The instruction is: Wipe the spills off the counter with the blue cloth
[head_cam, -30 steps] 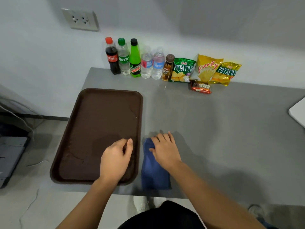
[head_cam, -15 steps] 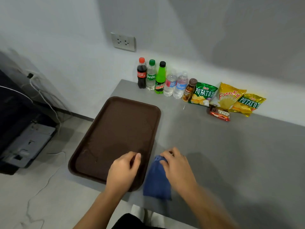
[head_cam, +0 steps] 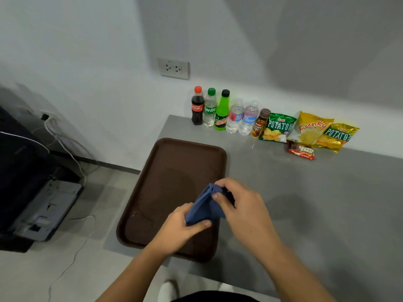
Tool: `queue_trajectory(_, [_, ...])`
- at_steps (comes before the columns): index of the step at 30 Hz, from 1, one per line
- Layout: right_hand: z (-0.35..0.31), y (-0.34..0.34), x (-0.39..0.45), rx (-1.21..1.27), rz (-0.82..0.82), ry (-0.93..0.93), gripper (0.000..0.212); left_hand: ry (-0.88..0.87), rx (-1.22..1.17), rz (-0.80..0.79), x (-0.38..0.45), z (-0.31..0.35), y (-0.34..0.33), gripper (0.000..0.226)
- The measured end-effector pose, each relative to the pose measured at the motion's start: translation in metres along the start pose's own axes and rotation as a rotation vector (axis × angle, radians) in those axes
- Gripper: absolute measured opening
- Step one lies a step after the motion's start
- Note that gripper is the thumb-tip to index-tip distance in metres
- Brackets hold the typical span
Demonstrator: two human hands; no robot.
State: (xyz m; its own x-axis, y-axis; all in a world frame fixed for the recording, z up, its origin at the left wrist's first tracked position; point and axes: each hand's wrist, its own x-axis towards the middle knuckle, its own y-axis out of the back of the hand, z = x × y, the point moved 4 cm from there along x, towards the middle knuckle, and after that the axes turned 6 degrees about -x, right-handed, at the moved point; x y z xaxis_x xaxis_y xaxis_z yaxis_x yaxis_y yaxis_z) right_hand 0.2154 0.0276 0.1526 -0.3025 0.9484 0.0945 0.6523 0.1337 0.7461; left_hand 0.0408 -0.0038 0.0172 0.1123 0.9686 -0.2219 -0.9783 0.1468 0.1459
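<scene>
The blue cloth [head_cam: 204, 207] is folded and held up off the grey counter [head_cam: 305, 203], above the right edge of the brown tray. My left hand [head_cam: 178, 228] grips its lower end, thumb on top. My right hand [head_cam: 244, 205] pinches its upper end between thumb and fingers. A small glinting mark [head_cam: 253, 146] lies on the counter in front of the brown bottle; I cannot tell if it is a spill.
The brown tray [head_cam: 174, 171] lies at the counter's left end, with crumbs or smears near its front. Several drink bottles [head_cam: 220, 111] and snack bags [head_cam: 305, 132] line the back wall. Left of the counter is floor with cables and a dark appliance [head_cam: 26, 182].
The cloth lay on the counter under my right hand; now both hands hold it lifted. My left hand left the tray rim. The view has swung left.
</scene>
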Motion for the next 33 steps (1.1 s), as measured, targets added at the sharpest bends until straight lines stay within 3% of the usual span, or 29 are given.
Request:
queue_trajectory(5, [0.009, -0.036, -0.004, 0.139, 0.037, -0.224, 0.004, 0.051, -0.107, 0.011, -0.003, -0.02, 0.05, 0.022])
queue_trajectory(8, [0.029, -0.061, -0.01, 0.182, 0.037, -0.395, 0.005, 0.082, -0.052, 0.031, -0.006, -0.034, 0.072, 0.018])
queue_trajectory(12, [0.062, -0.095, -0.022, 0.16, -0.034, -0.604, 0.021, 0.142, 0.025, 0.005, -0.005, -0.046, 0.093, 0.02])
queue_trajectory(17, [0.093, -0.131, -0.043, 0.085, -0.162, -0.74, 0.027, 0.244, 0.258, -0.058, -0.002, -0.057, 0.095, 0.026])
queue_trajectory(21, [0.1, -0.148, -0.056, 0.002, -0.189, -0.752, 0.032, 0.272, 0.378, -0.048, -0.003, -0.058, 0.086, 0.028])
queue_trajectory(29, [0.099, -0.147, -0.052, -0.23, -0.152, -0.584, 0.037, 0.241, 0.608, -0.002, -0.001, -0.061, 0.077, 0.034])
queue_trajectory(33, [0.096, -0.147, -0.053, -0.321, -0.165, -0.484, 0.038, 0.224, 0.644, 0.11, -0.008, -0.062, 0.078, 0.043])
